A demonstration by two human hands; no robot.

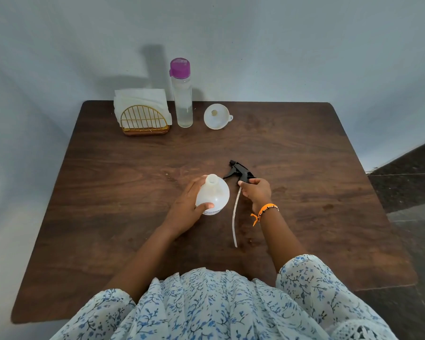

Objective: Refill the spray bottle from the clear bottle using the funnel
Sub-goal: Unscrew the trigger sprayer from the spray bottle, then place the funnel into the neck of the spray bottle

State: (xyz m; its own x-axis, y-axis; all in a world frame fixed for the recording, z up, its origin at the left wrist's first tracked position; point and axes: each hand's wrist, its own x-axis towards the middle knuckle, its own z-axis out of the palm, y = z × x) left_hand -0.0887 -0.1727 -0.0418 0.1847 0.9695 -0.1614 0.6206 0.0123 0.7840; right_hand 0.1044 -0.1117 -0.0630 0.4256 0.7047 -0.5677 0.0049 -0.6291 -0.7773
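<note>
Dark wooden table (133,217) stands against a pale wall (280,45).

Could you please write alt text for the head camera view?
A person's left hand steadies an open spray bottle while the right hand holds its removed trigger head. A funnel, clear bottle and napkin holder stand behind.

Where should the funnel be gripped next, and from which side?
Probably by the wide rim of the funnel, near its small tab on the right, coming from above. It rests at the back of the table, tilted with its mouth facing up, so the rim is exposed. The clear bottle stands just left, so the right side is freer.
</note>
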